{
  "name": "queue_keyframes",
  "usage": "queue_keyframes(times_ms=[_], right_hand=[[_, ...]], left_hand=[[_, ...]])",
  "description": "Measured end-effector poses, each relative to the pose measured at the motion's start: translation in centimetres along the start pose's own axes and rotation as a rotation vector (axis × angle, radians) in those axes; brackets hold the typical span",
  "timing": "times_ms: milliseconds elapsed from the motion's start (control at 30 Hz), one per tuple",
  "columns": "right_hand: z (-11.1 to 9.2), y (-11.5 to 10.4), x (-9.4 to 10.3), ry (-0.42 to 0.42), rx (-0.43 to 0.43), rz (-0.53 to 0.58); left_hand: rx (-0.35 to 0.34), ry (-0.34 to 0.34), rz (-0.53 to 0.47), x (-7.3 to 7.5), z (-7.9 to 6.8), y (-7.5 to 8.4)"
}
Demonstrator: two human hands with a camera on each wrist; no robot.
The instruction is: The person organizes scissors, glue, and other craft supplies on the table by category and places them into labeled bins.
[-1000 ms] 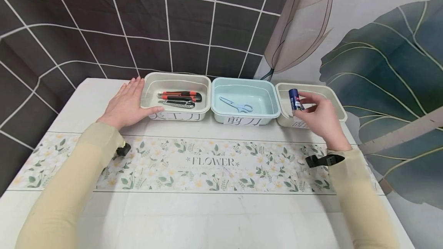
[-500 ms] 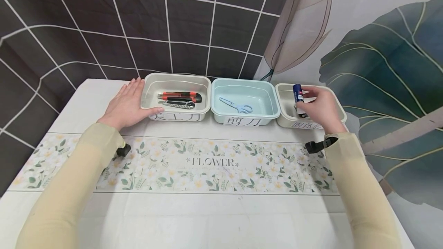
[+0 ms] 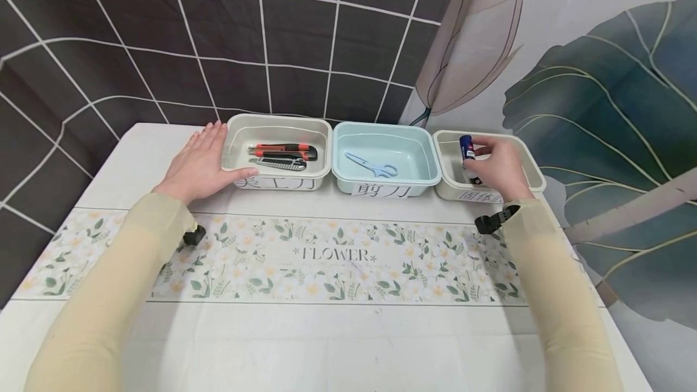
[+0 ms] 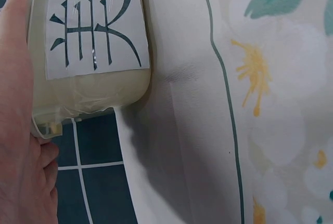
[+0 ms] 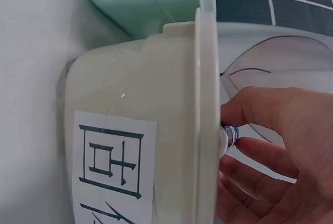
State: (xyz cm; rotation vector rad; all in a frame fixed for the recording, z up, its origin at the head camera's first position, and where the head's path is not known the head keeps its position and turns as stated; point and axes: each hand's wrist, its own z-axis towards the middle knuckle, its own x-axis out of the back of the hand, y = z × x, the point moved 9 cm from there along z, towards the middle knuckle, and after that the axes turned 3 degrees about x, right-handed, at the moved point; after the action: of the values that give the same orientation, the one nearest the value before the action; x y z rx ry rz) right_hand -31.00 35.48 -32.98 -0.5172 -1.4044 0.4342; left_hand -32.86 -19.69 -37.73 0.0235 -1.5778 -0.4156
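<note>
My right hand (image 3: pixel 500 168) pinches a blue glue stick (image 3: pixel 467 147) between thumb and fingers, inside the right beige bin (image 3: pixel 536 181). In the right wrist view only one end of the glue stick (image 5: pixel 230 136) shows past the bin's rim. A small black-and-white part shows below it in the bin; whether it belongs to the same stick I cannot tell. My left hand (image 3: pixel 193 165) lies with straight fingers along the side of the left beige bin (image 3: pixel 239 132), thumb over its front rim. In that bin lie several utility knives (image 3: pixel 283 153), red-black and grey.
Between the beige bins stands a light blue bin (image 3: pixel 419 159) holding blue scissors (image 3: pixel 373 165). Paper labels with Chinese characters are on the bins' fronts. A floral band (image 3: pixel 337 283) crosses the white table; a dark gridded curtain (image 3: pixel 218 35) hangs behind.
My right hand has moved forward and lowered the glue stick from above the right bin's front into it. My left hand stays where it was.
</note>
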Motion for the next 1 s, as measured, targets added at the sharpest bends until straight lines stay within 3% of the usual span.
queue_keyframes(times_ms=[367,733,1000], right_hand=[[0.0,-0.1,-0.3,0.026,0.005,-0.066],[-0.7,-0.6,0.4,0.029,0.006,-0.026],[-1.4,-2.3,1.5,0.049,0.002,0.006]], left_hand=[[0.004,-0.004,-0.006,0.1,0.0,0.1],[-0.004,-0.003,0.002,0.1,0.0,0.2],[-0.006,-0.01,0.003,0.2,-0.2,0.2]])
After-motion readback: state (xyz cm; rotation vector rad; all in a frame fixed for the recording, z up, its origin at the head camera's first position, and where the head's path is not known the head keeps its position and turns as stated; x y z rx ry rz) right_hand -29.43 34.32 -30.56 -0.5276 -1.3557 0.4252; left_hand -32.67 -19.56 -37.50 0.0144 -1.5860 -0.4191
